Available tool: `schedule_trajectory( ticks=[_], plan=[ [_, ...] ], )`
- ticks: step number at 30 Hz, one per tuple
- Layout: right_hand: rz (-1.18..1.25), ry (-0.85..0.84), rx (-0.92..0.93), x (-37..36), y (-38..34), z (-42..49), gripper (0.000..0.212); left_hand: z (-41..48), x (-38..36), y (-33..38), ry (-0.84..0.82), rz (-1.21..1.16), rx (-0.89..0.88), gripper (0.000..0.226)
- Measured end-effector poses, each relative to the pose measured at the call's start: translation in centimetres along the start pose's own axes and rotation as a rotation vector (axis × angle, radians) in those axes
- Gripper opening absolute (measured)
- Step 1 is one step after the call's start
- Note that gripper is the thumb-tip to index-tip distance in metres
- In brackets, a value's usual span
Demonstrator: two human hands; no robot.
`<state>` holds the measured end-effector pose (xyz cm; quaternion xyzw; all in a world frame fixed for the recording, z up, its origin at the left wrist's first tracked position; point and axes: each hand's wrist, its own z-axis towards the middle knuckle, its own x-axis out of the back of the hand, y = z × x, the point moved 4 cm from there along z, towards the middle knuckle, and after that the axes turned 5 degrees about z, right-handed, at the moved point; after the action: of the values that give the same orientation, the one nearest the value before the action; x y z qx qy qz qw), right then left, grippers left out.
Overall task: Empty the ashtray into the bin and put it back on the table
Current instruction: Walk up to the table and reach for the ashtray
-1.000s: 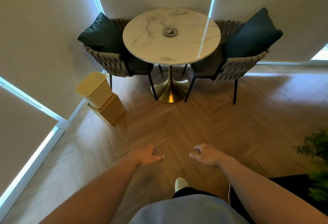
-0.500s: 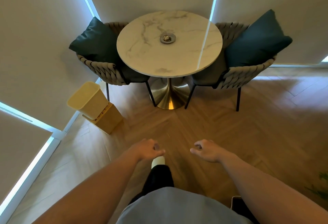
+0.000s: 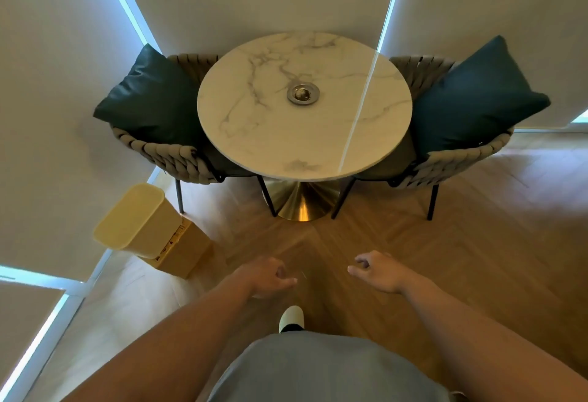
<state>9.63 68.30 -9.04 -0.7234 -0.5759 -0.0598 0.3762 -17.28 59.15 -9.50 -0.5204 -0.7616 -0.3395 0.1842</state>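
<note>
Ashtray (image 3: pixel 303 93): I see it sitting flat near the middle of the round marble table (image 3: pixel 270 147), a little toward the far edge, with some debris in its bowl; neither of my hands is near it.
Bin (image 3: pixel 133 215): pale yellow, on the floor by the wall, off the table's left edge, beside a yellow box (image 3: pixel 181 252) that touches it.
Left hand (image 3: pixel 262 276): out in front of me over the wood floor, fingers loosely curled, holding nothing.
Right hand (image 3: pixel 378 271): level with the left and apart from it, fingers half curled, also holding nothing.
Chairs: a woven one at each side of the table, each with a dark teal cushion (image 3: pixel 149 99).
Foot (image 3: pixel 291 317): one light shoe shows below my hands.
</note>
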Motion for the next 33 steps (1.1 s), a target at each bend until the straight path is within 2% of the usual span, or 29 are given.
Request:
schedule_trajectory(
  ticks=[12, 18, 22, 26, 33],
  plan=[
    [0.017, -0.015, 0.005, 5.6, -6.9, 8.5, 0.072, 7.5, 10.4, -2.8, -0.030, 0.040, -0.030, 0.064],
    [-0.050, -0.030, 0.037, 10.5, -9.0, 14.1, 0.068, 12.2, 15.2, -2.9, -0.017, 0.010, 0.021, 0.068],
    [-0.052, -0.069, 0.063, 14.9, -10.8, 17.8, 0.045, 15.6, 19.0, -2.8, 0.011, -0.021, 0.050, 0.061],
    [-0.064, -0.080, 0.106, 19.0, -12.2, 21.0, 0.068, 18.6, 22.3, -2.2, 0.005, -0.056, 0.082, 0.056],
    [-0.112, -0.084, 0.152, 25.2, -14.7, 26.5, 0.068, 22.3, 28.7, -0.7, 0.017, -0.060, 0.124, 0.060]
  ],
)
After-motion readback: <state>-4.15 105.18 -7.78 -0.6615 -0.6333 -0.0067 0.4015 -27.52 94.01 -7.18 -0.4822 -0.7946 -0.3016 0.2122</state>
